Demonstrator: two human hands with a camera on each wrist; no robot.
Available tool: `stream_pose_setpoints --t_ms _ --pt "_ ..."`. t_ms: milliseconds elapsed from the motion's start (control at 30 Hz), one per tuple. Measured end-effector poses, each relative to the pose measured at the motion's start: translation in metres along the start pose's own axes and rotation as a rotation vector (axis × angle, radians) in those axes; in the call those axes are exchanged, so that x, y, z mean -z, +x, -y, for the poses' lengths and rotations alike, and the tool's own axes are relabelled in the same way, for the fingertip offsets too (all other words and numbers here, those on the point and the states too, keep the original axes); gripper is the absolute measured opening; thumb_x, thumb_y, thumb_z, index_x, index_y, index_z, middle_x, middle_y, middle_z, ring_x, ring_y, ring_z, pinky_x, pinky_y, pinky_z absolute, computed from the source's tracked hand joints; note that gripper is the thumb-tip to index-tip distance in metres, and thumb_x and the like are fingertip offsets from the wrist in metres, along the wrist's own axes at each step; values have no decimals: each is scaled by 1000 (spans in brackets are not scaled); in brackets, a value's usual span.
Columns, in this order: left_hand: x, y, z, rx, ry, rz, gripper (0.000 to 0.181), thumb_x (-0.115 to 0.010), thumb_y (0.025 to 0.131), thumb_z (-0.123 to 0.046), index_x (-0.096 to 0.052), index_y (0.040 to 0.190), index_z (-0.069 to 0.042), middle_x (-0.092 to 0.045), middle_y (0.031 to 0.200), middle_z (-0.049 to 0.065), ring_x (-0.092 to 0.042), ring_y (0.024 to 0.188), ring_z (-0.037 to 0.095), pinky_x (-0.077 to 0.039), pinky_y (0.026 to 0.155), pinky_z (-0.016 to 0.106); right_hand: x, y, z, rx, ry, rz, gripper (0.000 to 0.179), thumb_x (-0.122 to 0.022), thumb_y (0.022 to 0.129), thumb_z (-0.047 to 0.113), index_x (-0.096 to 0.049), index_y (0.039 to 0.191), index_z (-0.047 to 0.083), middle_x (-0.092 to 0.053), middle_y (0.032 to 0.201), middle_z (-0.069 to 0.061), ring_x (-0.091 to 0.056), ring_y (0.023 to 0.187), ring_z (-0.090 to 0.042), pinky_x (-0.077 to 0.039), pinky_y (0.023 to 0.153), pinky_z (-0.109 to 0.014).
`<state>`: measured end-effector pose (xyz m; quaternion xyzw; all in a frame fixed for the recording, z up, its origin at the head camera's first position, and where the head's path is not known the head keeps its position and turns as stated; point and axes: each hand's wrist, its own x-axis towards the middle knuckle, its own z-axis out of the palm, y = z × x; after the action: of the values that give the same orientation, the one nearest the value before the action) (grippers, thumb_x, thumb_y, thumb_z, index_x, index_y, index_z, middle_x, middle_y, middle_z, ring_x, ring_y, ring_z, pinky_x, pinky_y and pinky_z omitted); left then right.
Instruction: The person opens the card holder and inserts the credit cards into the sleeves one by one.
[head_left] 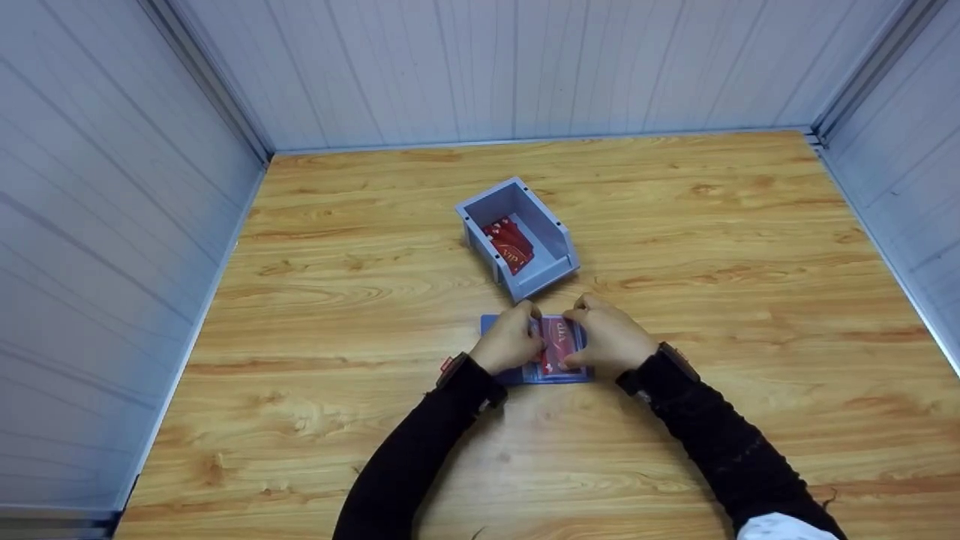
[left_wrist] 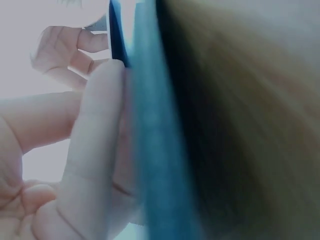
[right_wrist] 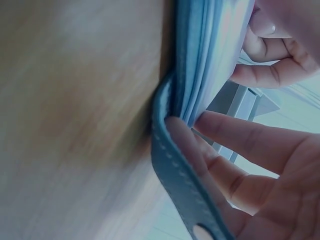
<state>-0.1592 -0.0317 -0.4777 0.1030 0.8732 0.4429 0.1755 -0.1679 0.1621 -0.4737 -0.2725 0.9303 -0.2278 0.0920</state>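
A blue card holder (head_left: 491,324) lies spread on the table, with clear sleeves on its right side. A red VIP card (head_left: 559,341) shows on the right-hand sleeve. My left hand (head_left: 511,341) bends over the middle of the holder, its fingertips pinching at the card's left edge, where red shows beneath them. With thumb and forefinger spread along the card's right side, my right hand (head_left: 609,336) grips the holder's edge. In the right wrist view its fingers touch the stacked sleeves (right_wrist: 212,65), one tucked inside the stitched strap (right_wrist: 177,170).
Just beyond the hands stands a grey open-front bin (head_left: 551,259), turned at an angle. Several red cards (head_left: 510,244) lie inside it. White panel walls (head_left: 480,75) close off the back and sides of the wooden table (head_left: 337,337).
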Motion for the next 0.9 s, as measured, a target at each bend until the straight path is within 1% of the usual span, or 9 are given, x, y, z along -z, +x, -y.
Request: stream_pose_setpoints --t_ms 67,133,233,300,367,567,667,800,900 --pt "0 -2 -1 -24 66 -15 36 -63 83 0 -55 118 4 -57 72 1 -55 57 9 -47 51 22 0 0 -1 5 5 -2 70 -89 64 29 -64 119 -7 -55 104 -12 -54 93 -24 -50 87 -41" --pt "0 -3 -2 -54 135 -39 39 -66 82 -4 -56 119 3 -62 80 5 -57 67 14 -49 60 27 0 1 -2 10 7 -3 69 -88 64 28 -64 119 -7 -55 104 -12 -55 93 -24 -51 87 -41" --pt "-1 -7 -3 -92 236 -83 44 -68 83 -9 -56 123 3 -67 102 14 -64 90 22 -54 80 35 -1 1 -3 4 7 2 68 -88 64 28 -65 119 -6 -55 104 -12 -56 92 -24 -51 85 -40" --pt "-1 -11 -4 -107 301 -116 47 -69 84 -13 -56 126 2 -65 116 17 -63 105 26 -52 93 39 -1 2 -4 0 4 8 68 -87 64 28 -64 120 -5 -55 104 -11 -55 92 -23 -51 84 -40" --pt "-1 -15 -5 -113 361 -147 49 -69 85 -17 -56 128 1 -63 122 18 -62 112 29 -51 96 41 -1 2 -5 -14 8 15 68 -87 65 29 -65 120 -5 -55 104 -11 -55 92 -23 -51 84 -40" --pt "-3 -30 -3 -126 487 -226 56 -73 85 -29 -56 129 0 -58 122 17 -58 112 35 -52 91 45 -1 1 -5 -26 11 12 68 -87 65 29 -65 120 -5 -55 103 -11 -55 92 -23 -51 84 -40" --pt "-5 -37 -1 -128 543 -216 62 -74 84 -34 -55 131 3 -57 128 19 -57 116 36 -53 93 47 -1 1 -5 -27 19 10 67 -87 66 27 -64 120 -6 -54 102 -11 -54 91 -23 -51 83 -40" --pt "-8 -42 2 -103 601 -160 74 -75 82 -41 -52 135 6 -53 137 22 -53 125 36 -50 100 46 -1 2 -4 -38 32 16 67 -86 66 26 -64 121 -5 -54 102 -11 -53 89 -22 -50 82 -39" --pt "-9 -43 4 -81 623 -125 82 -77 79 -43 -49 137 8 -48 142 25 -49 130 38 -48 103 47 -1 3 -5 -51 30 22 69 -87 66 28 -64 122 -5 -55 103 -11 -54 90 -22 -51 83 -40"
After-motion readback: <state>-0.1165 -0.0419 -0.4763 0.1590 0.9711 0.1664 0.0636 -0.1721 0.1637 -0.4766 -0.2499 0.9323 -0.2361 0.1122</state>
